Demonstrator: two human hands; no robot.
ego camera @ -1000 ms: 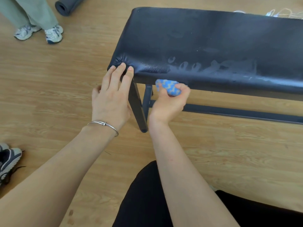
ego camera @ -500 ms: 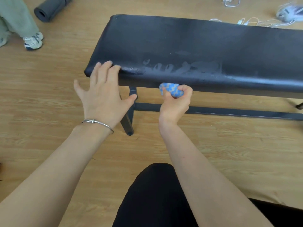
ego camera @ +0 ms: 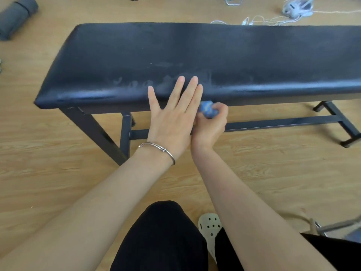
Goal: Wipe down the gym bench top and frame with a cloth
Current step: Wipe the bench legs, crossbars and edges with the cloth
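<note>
Wipe streaks mark the bench top (ego camera: 195,51), the frame (ego camera: 273,123) seemingly left; right hand (ego camera: 210,128) clutches the balled blue cloth (ego camera: 207,111), left hand (ego camera: 172,122) splayed, empty

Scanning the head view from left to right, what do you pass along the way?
rolled grey mat → bench's front left leg → left hand → blue cloth → white device → bench's right foot
</note>
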